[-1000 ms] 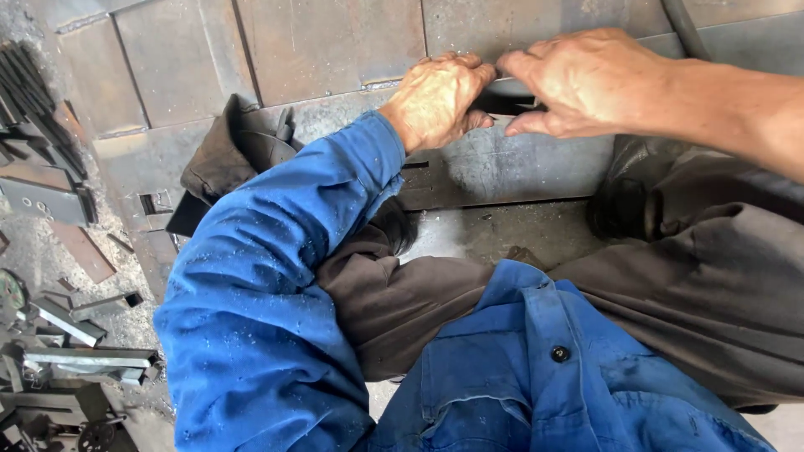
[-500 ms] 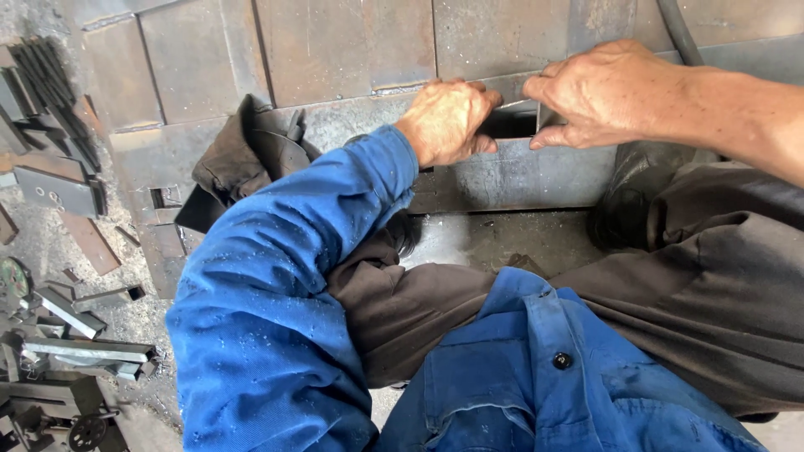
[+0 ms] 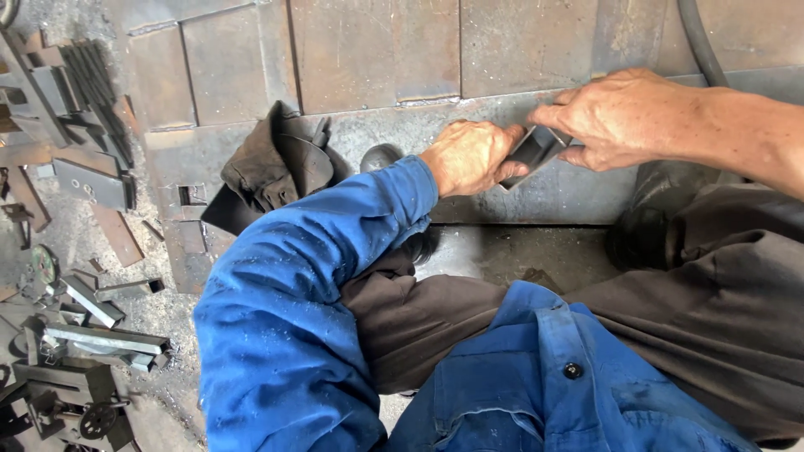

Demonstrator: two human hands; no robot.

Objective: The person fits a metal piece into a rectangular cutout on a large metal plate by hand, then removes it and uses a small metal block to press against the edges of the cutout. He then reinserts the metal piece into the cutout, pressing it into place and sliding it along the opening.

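1. A short dark metal section (image 3: 536, 152) is gripped from both ends: the left hand (image 3: 469, 157) is curled closed around its lower left end, while the right hand (image 3: 624, 117) is clamped over its upper right end with the fingers folded down on it
2. The piece is held tilted, its right end higher, just above the grey steel plate (image 3: 536, 197) that lies in front of the knees; a two-handed hold of this kind is judged to steady the piece and keep it square to the plate
3. Whether the piece touches the plate cannot be told, since both hands cover its ends
4. The left arm is reached across the body in a blue sleeve (image 3: 310, 285), so that both hands meet over the same spot
5. A crumpled dark glove or cloth (image 3: 276, 163) is left beside the left hand, near but not touched
6. Cut metal offcuts (image 3: 84, 180) are scattered well apart on the floor at the left
7. Compared with half a second ago, the piece is seen more exposed and more steeply tilted between the hands; a second ago it was held flatter and was nearly hidden
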